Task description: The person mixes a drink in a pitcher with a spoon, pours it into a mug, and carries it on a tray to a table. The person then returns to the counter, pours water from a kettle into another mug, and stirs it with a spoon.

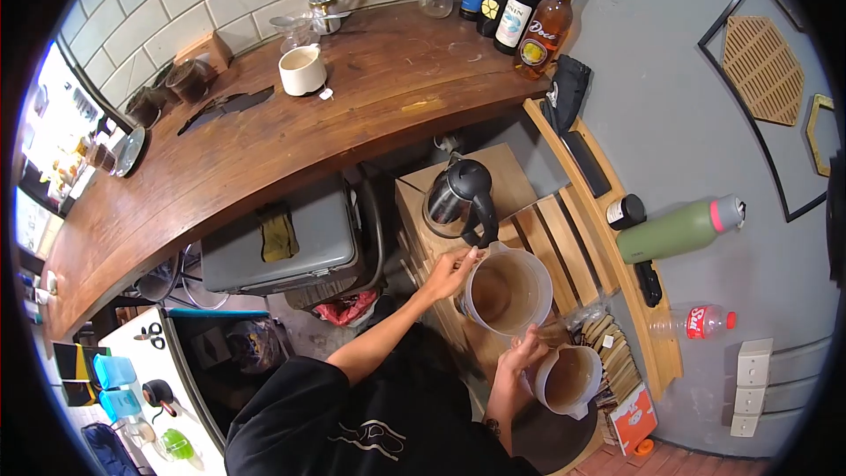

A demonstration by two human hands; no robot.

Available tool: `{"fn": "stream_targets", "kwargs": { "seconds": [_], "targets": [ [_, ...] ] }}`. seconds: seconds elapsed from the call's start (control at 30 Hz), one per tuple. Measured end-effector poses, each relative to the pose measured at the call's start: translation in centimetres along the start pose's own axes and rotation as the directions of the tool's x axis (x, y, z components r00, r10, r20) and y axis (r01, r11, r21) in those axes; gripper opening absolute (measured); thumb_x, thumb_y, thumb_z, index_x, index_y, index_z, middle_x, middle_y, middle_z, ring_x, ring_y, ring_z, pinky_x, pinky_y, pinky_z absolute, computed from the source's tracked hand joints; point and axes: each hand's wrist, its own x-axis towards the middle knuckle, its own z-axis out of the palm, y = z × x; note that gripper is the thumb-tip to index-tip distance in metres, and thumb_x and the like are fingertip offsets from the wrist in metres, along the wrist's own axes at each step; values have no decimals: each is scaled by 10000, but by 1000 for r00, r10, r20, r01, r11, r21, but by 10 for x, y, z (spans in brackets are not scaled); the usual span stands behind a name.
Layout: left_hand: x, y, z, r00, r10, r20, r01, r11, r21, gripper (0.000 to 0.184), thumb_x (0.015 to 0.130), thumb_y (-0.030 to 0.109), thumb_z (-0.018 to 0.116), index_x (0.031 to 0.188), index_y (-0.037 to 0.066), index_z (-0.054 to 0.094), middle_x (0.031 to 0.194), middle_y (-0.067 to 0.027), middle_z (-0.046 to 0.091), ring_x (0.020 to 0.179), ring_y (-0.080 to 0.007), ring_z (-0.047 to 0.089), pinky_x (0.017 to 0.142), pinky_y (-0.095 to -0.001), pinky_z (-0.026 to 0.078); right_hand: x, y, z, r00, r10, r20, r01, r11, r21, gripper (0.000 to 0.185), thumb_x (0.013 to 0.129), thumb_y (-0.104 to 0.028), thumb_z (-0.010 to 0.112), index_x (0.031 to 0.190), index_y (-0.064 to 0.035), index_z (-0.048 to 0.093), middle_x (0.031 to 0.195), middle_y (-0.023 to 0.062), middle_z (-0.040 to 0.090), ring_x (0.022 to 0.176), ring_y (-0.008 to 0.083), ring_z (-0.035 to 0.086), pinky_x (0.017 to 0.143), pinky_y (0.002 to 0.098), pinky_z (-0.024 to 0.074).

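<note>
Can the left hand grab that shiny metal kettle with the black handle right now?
Probably yes: the kettle stands just beyond the left hand, and nothing seems to block its handle. But that hand holds the big, round, cloudy plastic pitcher, so it may need to let go first.

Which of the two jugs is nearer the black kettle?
The larger jug, with the left hand at its rim; the smaller jug is farther off, beside the right hand.

On the tabletop [379,70], the white-labelled bottle [514,26] shows "ONIN", and the amber bottle [544,33] carries script beginning "Do" — its ending unclear. The plastic bottle [667,324] bears a red label [702,322] starting with "S" — the rest is blurred.
</note>
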Motion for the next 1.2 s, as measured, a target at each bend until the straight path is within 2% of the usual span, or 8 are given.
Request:
{"fn": "stream_targets", "kwargs": {
  "seconds": [0.1,0.2,0.5,0.57,0.7,0.9,1.07,1.2],
  "targets": [
    [-5,3,3,987,1,159,29,983,-184,654,1098,504,292,1377,-17,573,1350,-176,617,1248,-263,580,1091,-351,423,6,9,-7,999,9,51,-8,1000,-16,376,889,-304,715,695,-66,499,739,25,534,649,115,492,515,293,300],
    [-4,-3,16,982,11,188,46,954,-298,693,1098,522,236,1383,-14,571,1380,-180,599,1257,-279,571,1129,-365,380,9,13,-10,997,-2,80,3,1000,-18,366,888,-303,714,716,-62,497,753,25,535,648,120,489,518,299,305],
    [-16,0,27,989,-58,134,98,943,-317,625,1108,443,264,1343,-31,598,1275,-182,662,1179,-265,595,1073,-367,408,22,11,-19,952,62,301,-49,998,-49,344,920,-346,669,904,-7,609,887,74,614,762,160,566,598,289,375],
    [-22,2,27,989,-76,128,115,935,-335,603,1106,421,280,1327,-34,608,1253,-180,670,1152,-258,599,1056,-362,415,26,15,-21,944,162,289,-158,987,-38,461,915,-338,700,1110,68,603,1074,156,648,1002,274,625,879,453,511],
    [-39,12,20,991,-100,87,121,951,-283,551,1102,371,322,1284,-52,624,1201,-172,687,1094,-234,602,1015,-349,428,32,24,-28,891,94,443,-126,991,43,523,923,-296,689,1242,103,578,1145,198,647,993,263,641,760,378,523],
    [-106,26,-12,993,-113,-47,94,953,-289,553,1099,376,338,1300,-72,592,1269,-160,664,1159,-213,566,1043,-356,411,-2,-18,-31,831,-112,545,127,992,10,415,895,-278,717,610,-80,489,613,-22,475,513,81,431,427,258,260],
    [-194,31,-44,968,-140,-207,64,939,-338,607,1093,438,339,1399,-44,543,1354,-126,622,1241,-196,535,1111,-363,381,-31,-10,-40,692,-98,715,111,993,28,452,937,-194,654,582,-123,384,595,-49,408,500,55,335,454,250,202],
    [-292,42,-68,933,-122,-338,-52,885,-462,645,1075,454,332,1509,-17,412,1547,-129,441,1435,-248,384,1202,-401,271,-69,-1,-50,406,-155,900,-12,984,175,466,936,-134,670,581,-145,369,576,-44,419,482,49,327,442,252,196]
  ]
}}
